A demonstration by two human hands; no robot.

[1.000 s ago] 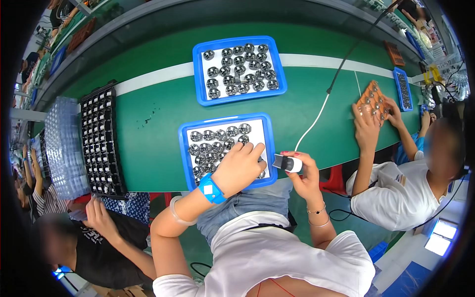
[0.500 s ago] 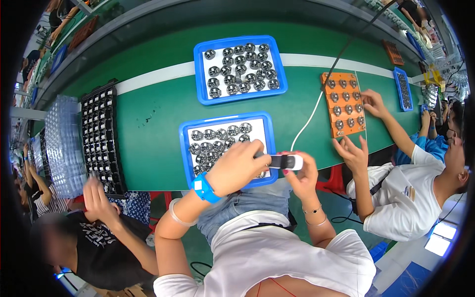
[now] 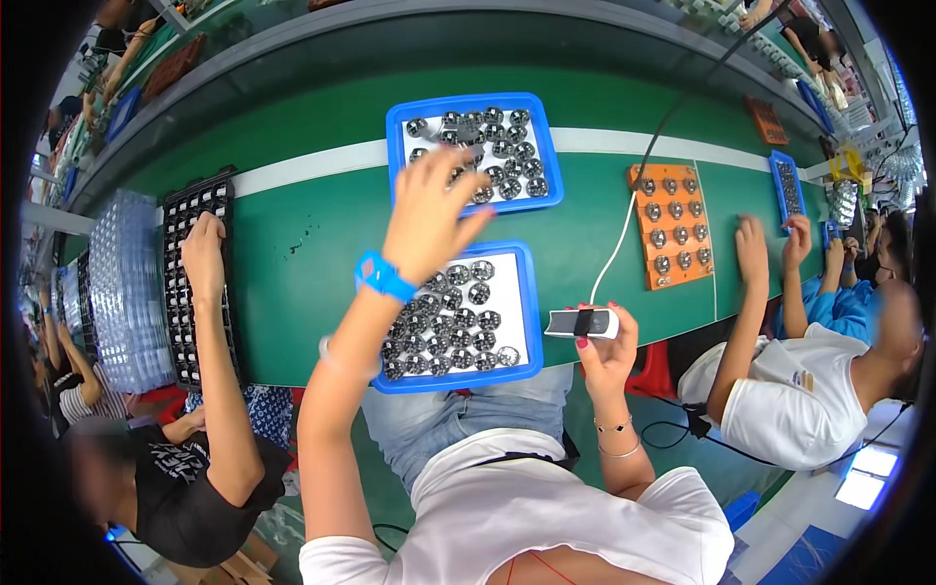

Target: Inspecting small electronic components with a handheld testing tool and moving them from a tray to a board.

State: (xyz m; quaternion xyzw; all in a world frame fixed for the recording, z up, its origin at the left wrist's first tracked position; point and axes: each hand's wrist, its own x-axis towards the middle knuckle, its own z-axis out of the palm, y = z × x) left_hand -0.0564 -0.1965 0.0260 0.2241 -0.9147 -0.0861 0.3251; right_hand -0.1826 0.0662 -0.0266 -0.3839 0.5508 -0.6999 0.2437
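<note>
My left hand (image 3: 434, 210) reaches over the near edge of the far blue tray (image 3: 398, 146), fingers spread and slightly blurred; nothing shows in its grip. Round dark metallic parts (image 3: 502, 148) lie on white lining below and beyond the fingertips. My right hand (image 3: 609, 353) holds a white corded handheld device (image 3: 603, 323) with a grey face and black band, right of the near blue tray (image 3: 532, 322). That tray carries several similar round parts (image 3: 460, 338), partly hidden by my left forearm.
An orange fixture board (image 3: 673, 229) with round parts stands at right, a co-worker's hands (image 3: 753, 249) beside it. At left, another person's hand (image 3: 203, 249) touches a black compartment tray (image 3: 180, 292) next to stacked clear plastic trays (image 3: 127, 292). A cable (image 3: 624, 229) runs down to the device.
My left hand has moved away from the device to the far tray and spread its fingers. My right hand keeps the device. The right co-worker's hands have left the orange board.
</note>
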